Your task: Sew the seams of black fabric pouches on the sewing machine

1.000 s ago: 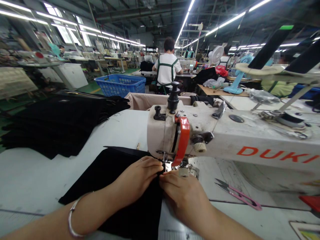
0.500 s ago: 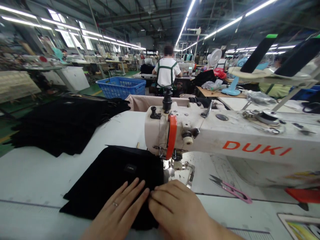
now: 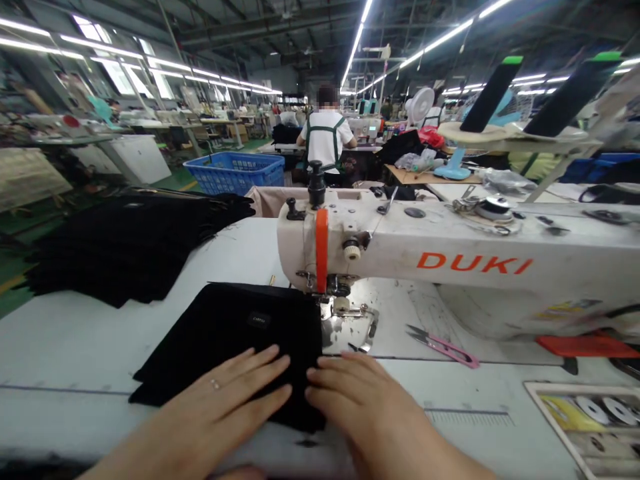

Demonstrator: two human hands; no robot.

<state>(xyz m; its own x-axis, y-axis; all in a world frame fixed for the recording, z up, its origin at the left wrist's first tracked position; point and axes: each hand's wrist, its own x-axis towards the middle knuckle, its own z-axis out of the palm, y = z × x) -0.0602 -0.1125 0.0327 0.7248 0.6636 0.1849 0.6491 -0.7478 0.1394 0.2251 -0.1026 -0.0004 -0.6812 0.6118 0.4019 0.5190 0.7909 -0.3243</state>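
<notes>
A folded black fabric piece (image 3: pixel 225 340) with a small dark label (image 3: pixel 260 320) lies on the white sewing table, its far right corner at the sewing machine's needle area (image 3: pixel 340 307). My left hand (image 3: pixel 240 393), wearing a ring, rests on the fabric with its fingers stretched out and apart. Across the right edge of the cloth lie the extended fingers of my right hand (image 3: pixel 355 393), close together; its thumb is hidden. Pink-handled thread snips (image 3: pixel 445 347) sit on the table to the right of the machine's foot.
A tall stack of black fabric pieces (image 3: pixel 115 240) stands at the left. Behind the machine are a cloth-lined bin (image 3: pixel 270 200) and a blue basket (image 3: pixel 235 175). Thread cones (image 3: pixel 493 97) stand at upper right, a bobbin tray (image 3: pixel 590 420) at lower right. A person (image 3: pixel 325 140) sits farther back.
The view has shifted, so the machine appears further left and higher. My right hand's fingers have straightened from a curled position, and the gap between my hands is wider.
</notes>
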